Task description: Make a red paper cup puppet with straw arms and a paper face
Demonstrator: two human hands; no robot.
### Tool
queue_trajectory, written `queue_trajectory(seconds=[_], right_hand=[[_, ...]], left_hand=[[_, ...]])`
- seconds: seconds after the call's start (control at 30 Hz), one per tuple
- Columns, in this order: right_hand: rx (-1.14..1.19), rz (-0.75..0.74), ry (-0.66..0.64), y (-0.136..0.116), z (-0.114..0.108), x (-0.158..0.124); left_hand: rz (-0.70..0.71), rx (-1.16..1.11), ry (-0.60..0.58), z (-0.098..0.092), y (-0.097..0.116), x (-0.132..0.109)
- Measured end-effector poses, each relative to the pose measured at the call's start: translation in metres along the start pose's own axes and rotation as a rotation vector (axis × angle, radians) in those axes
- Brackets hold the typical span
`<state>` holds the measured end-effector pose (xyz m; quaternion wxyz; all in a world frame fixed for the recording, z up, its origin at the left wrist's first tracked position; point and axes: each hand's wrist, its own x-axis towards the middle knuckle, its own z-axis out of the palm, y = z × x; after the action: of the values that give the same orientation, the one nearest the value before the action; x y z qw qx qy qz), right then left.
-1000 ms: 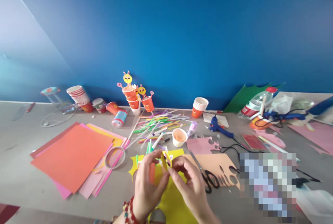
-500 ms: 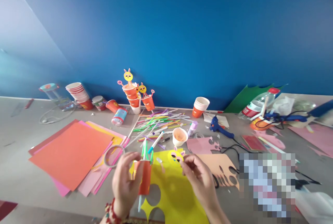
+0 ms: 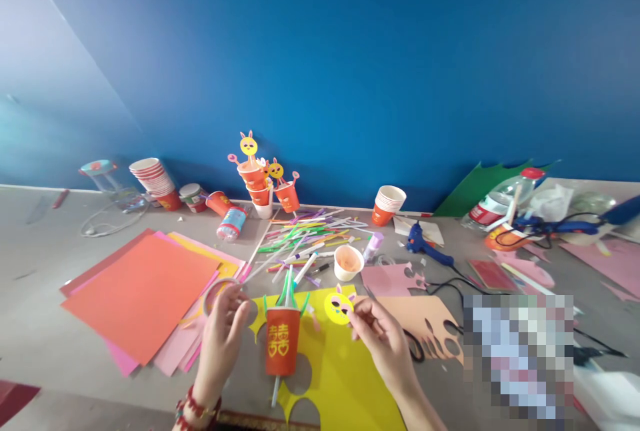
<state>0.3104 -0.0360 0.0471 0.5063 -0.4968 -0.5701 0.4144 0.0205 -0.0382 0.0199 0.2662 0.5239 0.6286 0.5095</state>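
My right hand (image 3: pixel 377 331) pinches a round yellow paper rabbit face (image 3: pixel 339 308) with pink ears by its right edge. My left hand (image 3: pixel 225 327) is empty, fingers loosely curved and apart, beside a roll of clear tape (image 3: pixel 210 292); whether it touches the roll I cannot tell. Between my hands is a red paper cup (image 3: pixel 283 344) with gold lettering. Green and white straws (image 3: pixel 289 287) stick out of its top, and a white straw shows below its base. Beneath it lies a yellow sheet (image 3: pixel 350 371) with round holes cut out.
Coloured sheets (image 3: pixel 145 297) are stacked at left. Loose straws (image 3: pixel 300 234), a white cup (image 3: pixel 349 262) and a glue stick (image 3: pixel 373 246) lie beyond. Finished rabbit cups (image 3: pixel 257 181) stand by the blue wall. A blue glue gun (image 3: pixel 425 244) and its cord are at right.
My left hand has let go of the red cup and moved left toward the tape roll. The cup's gold front now shows. My right hand keeps holding the rabbit face.
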Motion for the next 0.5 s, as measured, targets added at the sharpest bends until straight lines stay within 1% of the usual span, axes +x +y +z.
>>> queue_trajectory(seconds=[0.07,0.13,0.2,0.23,0.3,0.43,0.5], right_hand=[[0.021,0.016,0.007,0.002,0.0,0.0],[0.032,0.008,0.001,0.004,-0.001,0.0],[0.006,-0.031,-0.008,0.006,-0.001,0.0],[-0.021,-0.073,-0.008,0.006,-0.001,-0.001],[-0.104,-0.215,0.003,0.004,-0.003,-0.002],[-0.379,-0.669,-0.016,-0.004,-0.011,-0.008],[-0.514,-0.839,-0.038,-0.007,-0.016,-0.011]], left_hand=[[0.052,0.113,-0.072,0.005,0.0,0.0],[0.159,0.252,-0.084,0.01,0.002,-0.003],[0.249,0.321,-0.095,0.015,0.007,-0.005],[0.268,0.323,-0.113,0.017,0.01,-0.005],[0.276,0.303,-0.151,0.02,0.016,-0.002],[0.305,0.307,-0.213,0.023,0.027,0.007],[0.316,0.315,-0.26,0.024,0.031,0.011]])
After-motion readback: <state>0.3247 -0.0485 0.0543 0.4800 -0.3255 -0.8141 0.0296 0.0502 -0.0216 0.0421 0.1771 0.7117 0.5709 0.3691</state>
